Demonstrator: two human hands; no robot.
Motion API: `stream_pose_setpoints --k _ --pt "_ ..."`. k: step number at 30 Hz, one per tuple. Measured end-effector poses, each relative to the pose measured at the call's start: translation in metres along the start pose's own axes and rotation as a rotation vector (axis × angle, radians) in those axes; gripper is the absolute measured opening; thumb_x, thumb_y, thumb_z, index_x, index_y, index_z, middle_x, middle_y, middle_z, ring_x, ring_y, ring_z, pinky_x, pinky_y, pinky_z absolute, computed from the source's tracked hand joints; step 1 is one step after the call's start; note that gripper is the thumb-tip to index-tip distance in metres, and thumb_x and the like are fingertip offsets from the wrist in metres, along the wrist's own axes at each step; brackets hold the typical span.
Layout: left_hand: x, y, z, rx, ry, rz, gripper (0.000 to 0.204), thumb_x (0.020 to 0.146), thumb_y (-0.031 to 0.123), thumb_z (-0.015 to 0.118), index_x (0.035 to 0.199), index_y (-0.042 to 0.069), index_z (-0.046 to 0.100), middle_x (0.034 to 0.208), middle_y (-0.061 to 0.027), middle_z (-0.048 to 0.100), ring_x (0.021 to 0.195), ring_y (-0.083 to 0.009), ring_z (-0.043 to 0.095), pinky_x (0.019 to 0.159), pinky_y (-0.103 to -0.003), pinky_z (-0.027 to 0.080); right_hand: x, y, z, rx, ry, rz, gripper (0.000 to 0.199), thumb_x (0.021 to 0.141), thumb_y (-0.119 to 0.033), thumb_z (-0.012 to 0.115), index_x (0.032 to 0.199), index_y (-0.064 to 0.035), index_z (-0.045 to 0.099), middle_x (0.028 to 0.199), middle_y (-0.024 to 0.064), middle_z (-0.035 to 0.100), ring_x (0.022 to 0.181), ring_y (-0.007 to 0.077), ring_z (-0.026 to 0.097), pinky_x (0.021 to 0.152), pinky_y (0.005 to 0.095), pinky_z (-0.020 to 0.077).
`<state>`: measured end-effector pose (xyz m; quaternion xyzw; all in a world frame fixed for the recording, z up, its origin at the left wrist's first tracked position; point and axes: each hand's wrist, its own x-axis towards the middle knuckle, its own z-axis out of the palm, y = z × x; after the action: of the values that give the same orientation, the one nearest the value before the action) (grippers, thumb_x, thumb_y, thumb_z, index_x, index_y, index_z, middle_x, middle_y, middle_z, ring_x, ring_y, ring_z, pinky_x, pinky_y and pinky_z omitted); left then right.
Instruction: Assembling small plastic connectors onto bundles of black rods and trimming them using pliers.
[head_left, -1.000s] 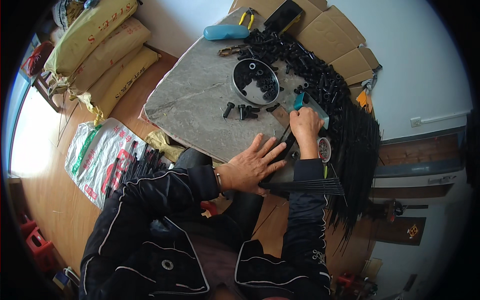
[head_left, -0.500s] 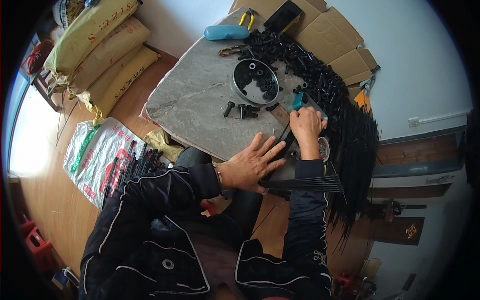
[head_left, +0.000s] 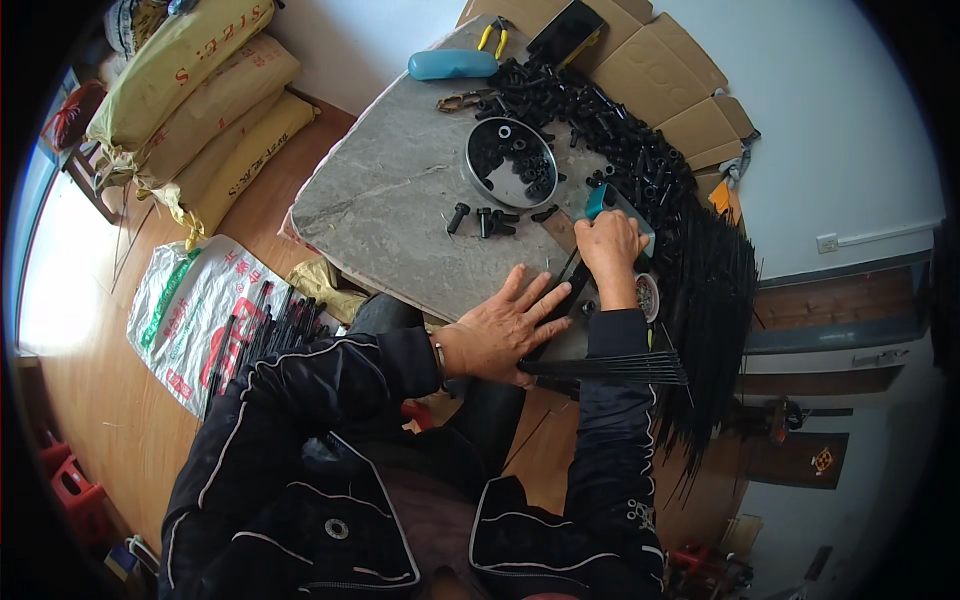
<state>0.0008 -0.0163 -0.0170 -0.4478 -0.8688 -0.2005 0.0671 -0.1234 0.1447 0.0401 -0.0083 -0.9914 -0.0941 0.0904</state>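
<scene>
My left hand is palm down at the table's near edge, its fingers spread. Between its thumb and palm it pins one end of a bundle of thin black rods, which stretches across my right forearm. A dark flat strip lies by its fingertips. My right hand is closed, knuckles up, beside a teal-and-grey box-like object; what its fingers grip is hidden. Left of it is a small brown plate. Farther off stand several black tubular fittings and a round metal tray with black pieces.
A heap of black fittings and long black rods covers the table's right side. Yellow-handled pliers, a blue case and a phone-like black slab lie at the back. Stacked sacks stand on the floor at left.
My right hand has shifted slightly left, its knuckles turning a little. My left hand and the rods have stayed in place.
</scene>
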Motion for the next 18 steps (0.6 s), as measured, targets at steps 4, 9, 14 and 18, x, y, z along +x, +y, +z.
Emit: stream_pose_setpoints --k 4,9,14,18 --pt "-0.001 0.000 -0.001 0.009 0.003 -0.004 0.095 0.071 0.071 0.063 0.144 0.016 0.041 0.155 -0.0198 0.020 0.142 -0.0371 0.021 0.113 -0.057 0.013 0.001 -0.003 -0.001 -0.003 -0.023 0.018 0.036 0.079 -0.029 0.055 0.087 0.0025 0.071 0.108 0.0178 0.067 0.107 0.0362 0.057 0.093 0.0506 0.0355" --pt "-0.001 0.000 0.000 0.004 0.012 -0.002 0.095 0.070 0.071 0.063 0.144 0.015 0.041 0.155 -0.0197 0.020 0.142 -0.0371 0.020 0.113 -0.057 0.013 0.002 -0.006 -0.004 -0.008 -0.055 0.042 0.036 0.079 -0.028 0.055 0.089 0.0028 0.071 0.107 0.0182 0.067 0.107 0.0368 0.057 0.093 0.0505 0.0354" --pt "-0.001 0.000 0.000 -0.008 0.015 0.002 0.094 0.070 0.070 0.064 0.144 0.015 0.041 0.155 -0.0195 0.019 0.143 -0.0368 0.019 0.113 -0.058 0.013 -0.002 0.006 -0.001 0.000 0.006 0.010 0.033 0.082 -0.032 0.058 0.090 -0.0038 0.073 0.104 0.0151 0.068 0.106 0.0359 0.058 0.092 0.0514 0.0357" --pt "-0.001 0.000 -0.001 0.003 0.006 -0.005 0.095 0.071 0.068 0.065 0.144 0.014 0.040 0.155 -0.0199 0.019 0.144 -0.0359 0.018 0.113 -0.057 0.013 0.002 0.038 -0.002 0.209 0.185 0.066 0.031 0.083 -0.037 0.061 0.090 -0.0089 0.073 0.100 0.0131 0.068 0.100 0.0347 0.060 0.087 0.0517 0.0390"
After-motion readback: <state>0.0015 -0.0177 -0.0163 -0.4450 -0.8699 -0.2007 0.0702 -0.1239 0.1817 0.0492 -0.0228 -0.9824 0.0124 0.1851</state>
